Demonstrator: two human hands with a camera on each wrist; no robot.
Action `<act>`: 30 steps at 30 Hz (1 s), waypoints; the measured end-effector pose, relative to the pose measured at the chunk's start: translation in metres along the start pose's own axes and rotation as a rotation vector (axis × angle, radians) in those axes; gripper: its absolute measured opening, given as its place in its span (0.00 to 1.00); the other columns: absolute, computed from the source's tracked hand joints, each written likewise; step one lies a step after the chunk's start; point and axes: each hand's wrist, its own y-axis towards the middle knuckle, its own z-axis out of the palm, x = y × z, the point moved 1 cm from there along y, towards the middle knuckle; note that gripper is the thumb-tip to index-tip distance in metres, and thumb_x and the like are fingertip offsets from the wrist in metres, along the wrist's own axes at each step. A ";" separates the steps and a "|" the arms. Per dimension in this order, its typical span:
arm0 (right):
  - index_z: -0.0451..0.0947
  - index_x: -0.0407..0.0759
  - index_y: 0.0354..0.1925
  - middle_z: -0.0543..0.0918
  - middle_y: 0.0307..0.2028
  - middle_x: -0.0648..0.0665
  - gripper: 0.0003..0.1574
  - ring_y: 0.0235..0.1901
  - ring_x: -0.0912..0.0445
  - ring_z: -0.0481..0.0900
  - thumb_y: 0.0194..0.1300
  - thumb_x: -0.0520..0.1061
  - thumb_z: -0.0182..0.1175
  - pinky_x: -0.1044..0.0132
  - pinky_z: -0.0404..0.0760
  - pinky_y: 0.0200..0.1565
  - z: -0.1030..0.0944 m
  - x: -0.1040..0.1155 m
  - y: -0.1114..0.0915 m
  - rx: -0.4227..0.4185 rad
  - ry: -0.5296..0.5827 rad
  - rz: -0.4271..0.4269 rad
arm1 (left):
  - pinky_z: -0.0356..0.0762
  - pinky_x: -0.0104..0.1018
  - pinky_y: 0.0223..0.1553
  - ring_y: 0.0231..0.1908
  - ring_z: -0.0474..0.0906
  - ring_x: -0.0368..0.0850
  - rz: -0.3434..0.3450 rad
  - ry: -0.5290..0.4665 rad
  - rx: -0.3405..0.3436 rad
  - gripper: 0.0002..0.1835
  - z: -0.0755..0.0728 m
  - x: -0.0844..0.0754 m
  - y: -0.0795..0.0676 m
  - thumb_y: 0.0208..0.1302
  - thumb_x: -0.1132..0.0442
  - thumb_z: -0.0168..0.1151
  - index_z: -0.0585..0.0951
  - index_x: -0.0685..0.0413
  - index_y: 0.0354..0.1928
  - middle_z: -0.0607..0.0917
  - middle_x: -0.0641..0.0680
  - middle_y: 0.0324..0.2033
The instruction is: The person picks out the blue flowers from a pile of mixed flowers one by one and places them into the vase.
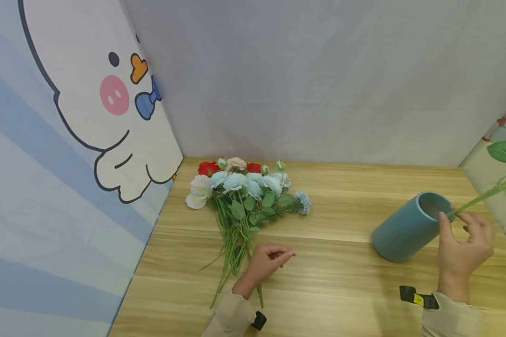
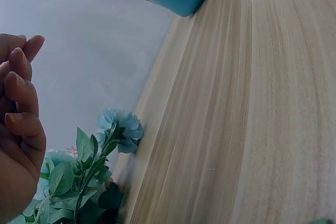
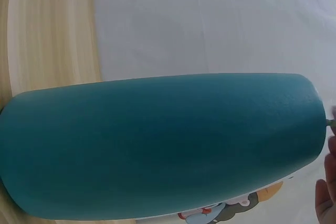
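A blue-green cylindrical vase [image 1: 405, 229] stands on the table's right side; in the right wrist view the vase [image 3: 168, 145] fills most of the picture. At its rim my right hand [image 1: 465, 241] pinches the green flower stem [image 1: 489, 192] between thumb and fingers. The stem slants up to the right, and its bloom is out of view. Only fingertips of the right hand [image 3: 328, 177] show in the right wrist view. My left hand [image 1: 267, 262] hovers beside the flower bunch [image 1: 244, 196], fingers loosely curled and holding nothing. Blue, white, red and cream heads top the bunch.
The wooden table [image 1: 329, 290] meets a grey cloth wall [image 1: 312, 84] at the back. On the left is a panel with a cartoon bird [image 1: 84, 93]; another printed panel [image 1: 489, 173] borders the right. Loose flower stems [image 1: 225, 276] point toward the front edge.
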 end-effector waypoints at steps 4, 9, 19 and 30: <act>0.78 0.19 0.34 0.68 0.30 0.73 0.16 0.39 0.76 0.65 0.57 0.37 0.63 0.78 0.59 0.42 0.000 -0.009 0.001 -0.012 0.019 -0.013 | 0.71 0.26 0.21 0.16 0.71 0.45 0.007 0.011 -0.003 0.09 -0.001 -0.001 0.000 0.61 0.67 0.59 0.84 0.66 0.35 0.80 0.64 0.19; 0.80 0.21 0.29 0.66 0.30 0.76 0.17 0.38 0.79 0.63 0.60 0.39 0.60 0.80 0.59 0.43 0.001 -0.019 0.005 -0.005 -0.004 -0.123 | 0.71 0.26 0.20 0.17 0.71 0.53 0.012 -0.004 -0.003 0.09 -0.002 0.000 -0.001 0.61 0.68 0.58 0.84 0.68 0.35 0.80 0.64 0.18; 0.76 0.19 0.27 0.68 0.31 0.71 0.24 0.41 0.80 0.58 0.62 0.44 0.59 0.79 0.54 0.47 -0.002 -0.018 0.009 0.134 -0.050 -0.315 | 0.69 0.25 0.19 0.15 0.69 0.40 0.006 -0.038 -0.011 0.09 -0.001 0.004 -0.002 0.61 0.68 0.58 0.84 0.69 0.35 0.79 0.65 0.17; 0.77 0.19 0.27 0.75 0.32 0.24 0.20 0.37 0.33 0.68 0.62 0.40 0.58 0.66 0.62 0.46 0.001 -0.020 0.010 0.251 -0.121 -0.426 | 0.68 0.25 0.20 0.16 0.70 0.47 -0.083 -0.068 -0.012 0.11 -0.003 0.006 -0.002 0.62 0.65 0.58 0.84 0.67 0.37 0.79 0.67 0.19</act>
